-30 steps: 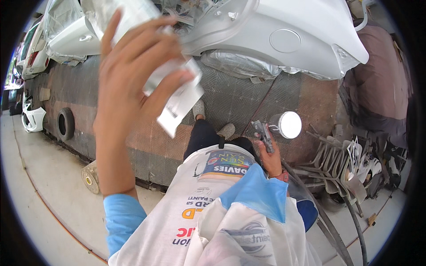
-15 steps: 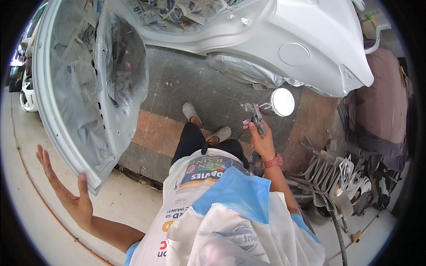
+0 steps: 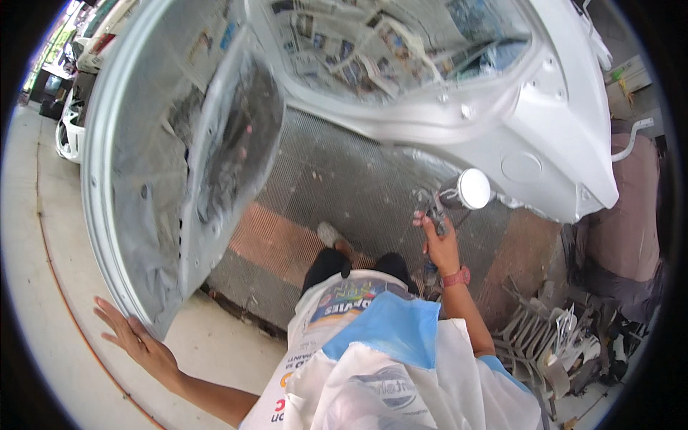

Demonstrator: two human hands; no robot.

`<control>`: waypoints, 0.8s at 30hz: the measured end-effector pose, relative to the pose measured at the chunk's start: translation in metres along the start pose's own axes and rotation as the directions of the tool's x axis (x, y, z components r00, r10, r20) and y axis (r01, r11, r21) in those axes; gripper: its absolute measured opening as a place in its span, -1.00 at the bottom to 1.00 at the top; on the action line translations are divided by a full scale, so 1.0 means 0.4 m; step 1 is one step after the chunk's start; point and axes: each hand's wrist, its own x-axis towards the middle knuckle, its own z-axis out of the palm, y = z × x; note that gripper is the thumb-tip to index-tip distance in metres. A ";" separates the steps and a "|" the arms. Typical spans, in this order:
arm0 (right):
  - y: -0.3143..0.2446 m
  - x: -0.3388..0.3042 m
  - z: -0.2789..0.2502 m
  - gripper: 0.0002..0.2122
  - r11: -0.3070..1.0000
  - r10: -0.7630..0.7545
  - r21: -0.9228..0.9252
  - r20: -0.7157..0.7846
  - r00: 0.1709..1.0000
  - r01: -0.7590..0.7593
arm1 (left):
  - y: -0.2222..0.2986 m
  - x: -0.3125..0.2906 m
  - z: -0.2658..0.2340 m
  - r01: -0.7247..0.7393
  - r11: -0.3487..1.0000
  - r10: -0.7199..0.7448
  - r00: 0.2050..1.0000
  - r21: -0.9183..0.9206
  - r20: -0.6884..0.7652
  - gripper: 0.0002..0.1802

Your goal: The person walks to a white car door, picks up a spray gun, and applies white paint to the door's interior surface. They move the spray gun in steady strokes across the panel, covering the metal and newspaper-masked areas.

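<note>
My left hand (image 3: 142,342) has its fingers stretched out at the lower edge of a silver-white car door (image 3: 106,236). The hand appears to touch that edge, though its contact is hard to tell. The swung-out door has its window opening covered with clear film and paper. In my right hand (image 3: 443,247) is a spray gun (image 3: 433,208), gripped by its handle. Its cup (image 3: 474,188), with a round white top, sits beyond my fingers, close to the car body. The gun's nozzle end is partly blurred.
The silver-white car body (image 3: 530,129) curves across the far side, its door opening masked with newspaper (image 3: 365,50). Metal brackets (image 3: 537,330) are piled at the right, near a brown covered object (image 3: 623,201). An orange hose (image 3: 54,287) runs along the pale floor at left.
My left hand has come in against the door's edge. The view has shifted toward the car, and the spray gun now appears nearer the body panel.
</note>
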 end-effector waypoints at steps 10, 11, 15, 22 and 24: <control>-0.254 0.252 0.273 -0.36 0.995 -0.009 -0.094 0.263 0.965 0.035 | 0.042 -0.026 0.071 0.114 0.945 -0.023 0.958 0.306 -0.286 -0.29; -0.280 0.270 0.295 -0.36 0.992 -0.039 -0.104 0.280 0.959 0.071 | 0.043 -0.025 0.071 0.127 0.931 -0.019 0.954 0.343 -0.300 -0.29; -0.355 0.352 0.366 -0.36 0.969 -0.203 -0.059 0.368 0.908 0.241 | 0.048 -0.019 0.073 0.157 0.954 -0.076 0.951 0.257 -0.299 -0.31; -0.467 0.470 0.395 -0.40 0.897 -0.421 0.076 0.446 0.790 0.436 | 0.090 -0.008 0.055 0.181 0.949 -0.107 0.954 0.256 -0.279 -0.33; -0.491 0.505 0.383 -0.43 0.897 -0.421 0.087 0.463 0.780 0.433 | 0.136 -0.004 0.051 0.261 0.936 -0.183 0.934 0.235 -0.308 -0.35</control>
